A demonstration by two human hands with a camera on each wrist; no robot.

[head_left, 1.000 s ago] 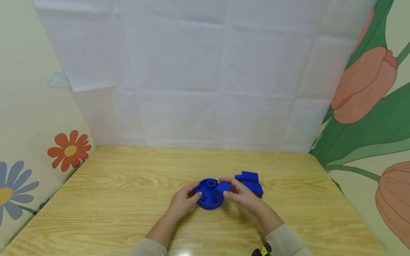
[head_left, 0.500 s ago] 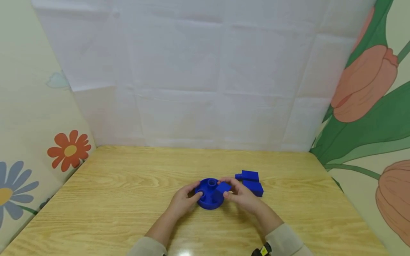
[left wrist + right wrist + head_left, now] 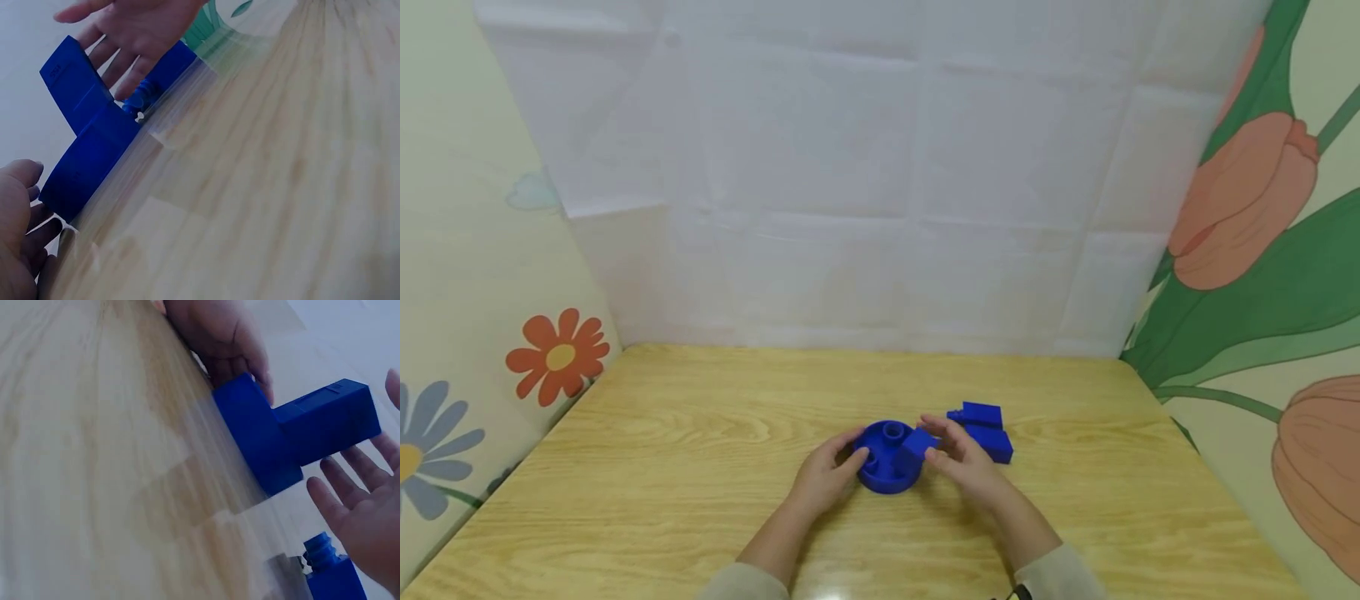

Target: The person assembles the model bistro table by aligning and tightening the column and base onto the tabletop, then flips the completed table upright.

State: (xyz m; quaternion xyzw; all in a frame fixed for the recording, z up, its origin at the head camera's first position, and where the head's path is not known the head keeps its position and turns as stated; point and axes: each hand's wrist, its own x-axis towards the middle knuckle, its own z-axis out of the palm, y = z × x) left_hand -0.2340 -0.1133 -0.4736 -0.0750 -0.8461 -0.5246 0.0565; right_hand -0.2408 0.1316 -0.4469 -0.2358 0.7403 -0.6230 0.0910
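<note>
A round blue dish-like piece (image 3: 886, 483) with hollow sockets rests on the table. One rectangular blue leg (image 3: 919, 444) stands up from its right side; in the right wrist view the leg (image 3: 331, 422) meets the dish, its lower end hidden. My left hand (image 3: 822, 477) holds the dish by its left rim, thumb over the edge, fingers partly hidden behind. Beside the leg is my right hand (image 3: 973, 471), fingers spread and fairly straight, not wrapped around it. Whether a fingertip touches the leg, I cannot tell.
Two more blue legs lie to the right, behind my right hand: a far one (image 3: 982, 414) with a threaded screw end, and a nearer one (image 3: 996, 444). A white sheet (image 3: 850, 208) hangs behind the wooden table (image 3: 700, 417); flower-patterned cloth (image 3: 1262, 333) flanks it.
My right thumb and fingers have loosened from the upright leg and spread apart. The leg stays standing in the dish. My left thumb has drawn back slightly towards the rim.
</note>
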